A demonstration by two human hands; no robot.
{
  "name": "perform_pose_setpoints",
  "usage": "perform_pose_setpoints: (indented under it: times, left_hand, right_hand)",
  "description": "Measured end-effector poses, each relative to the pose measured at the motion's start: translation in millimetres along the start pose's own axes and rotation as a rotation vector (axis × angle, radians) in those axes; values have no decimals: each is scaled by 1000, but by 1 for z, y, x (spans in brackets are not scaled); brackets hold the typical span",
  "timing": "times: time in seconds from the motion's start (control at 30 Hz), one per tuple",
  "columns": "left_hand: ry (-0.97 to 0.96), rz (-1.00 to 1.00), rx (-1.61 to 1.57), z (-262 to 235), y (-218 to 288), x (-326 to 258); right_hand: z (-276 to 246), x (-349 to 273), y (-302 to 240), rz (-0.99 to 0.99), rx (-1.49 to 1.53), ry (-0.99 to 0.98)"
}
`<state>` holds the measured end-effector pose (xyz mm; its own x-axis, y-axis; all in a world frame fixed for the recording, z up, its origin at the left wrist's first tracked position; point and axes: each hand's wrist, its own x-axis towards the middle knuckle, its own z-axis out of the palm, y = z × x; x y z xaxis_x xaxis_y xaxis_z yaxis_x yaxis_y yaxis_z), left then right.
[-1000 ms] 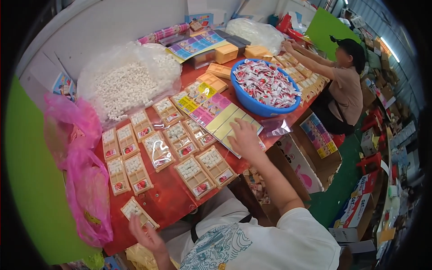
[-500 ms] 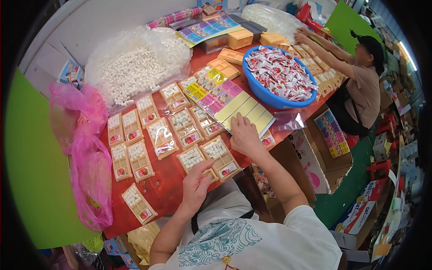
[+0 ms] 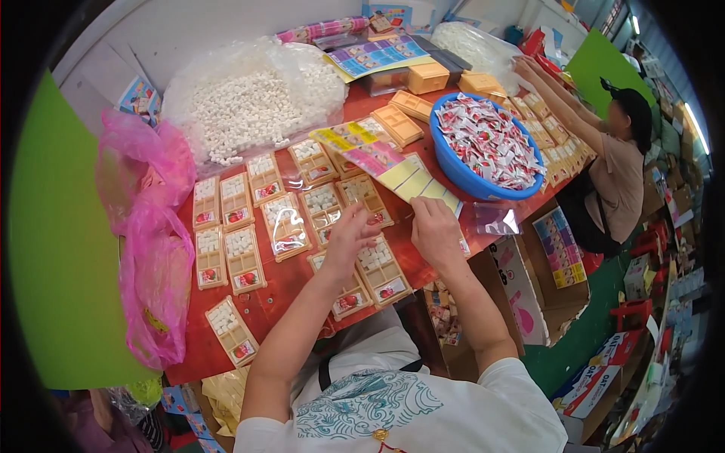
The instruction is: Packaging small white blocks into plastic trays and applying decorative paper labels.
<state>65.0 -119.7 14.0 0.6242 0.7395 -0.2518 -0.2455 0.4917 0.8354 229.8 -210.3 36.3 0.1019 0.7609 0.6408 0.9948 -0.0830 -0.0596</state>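
Head view: the right hand [image 3: 436,234] is pinching the near edge of a glossy yellow-and-pink printed sheet [image 3: 411,180], slanting beside a round blue plastic basin [image 3: 455,166]; the half-open left hand [image 3: 349,241], seemingly empty, is hovering over beige compartmented plastic trays [image 3: 383,274], whose white pellets [image 3: 372,255] risk spilling if the sheet is snagging them.
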Motion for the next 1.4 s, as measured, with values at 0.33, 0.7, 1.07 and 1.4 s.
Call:
perform_pose_setpoints:
  times: [0.33, 0.7, 1.07, 1.4]
  left_hand:
    - [11, 92, -38, -4, 12, -2]
    - [154, 77, -72, -32, -2, -15]
    - [77, 249, 75, -38, -9, -50]
    - [70, 362, 284, -45, -3, -64]
  right_hand:
    - [-16, -16, -45, -169, 177, -98]
    - [-9, -23, -79, -297, 366, -175]
    - [16, 9, -87, 21, 703, -149]
    - [1, 15, -94, -117, 619, -212]
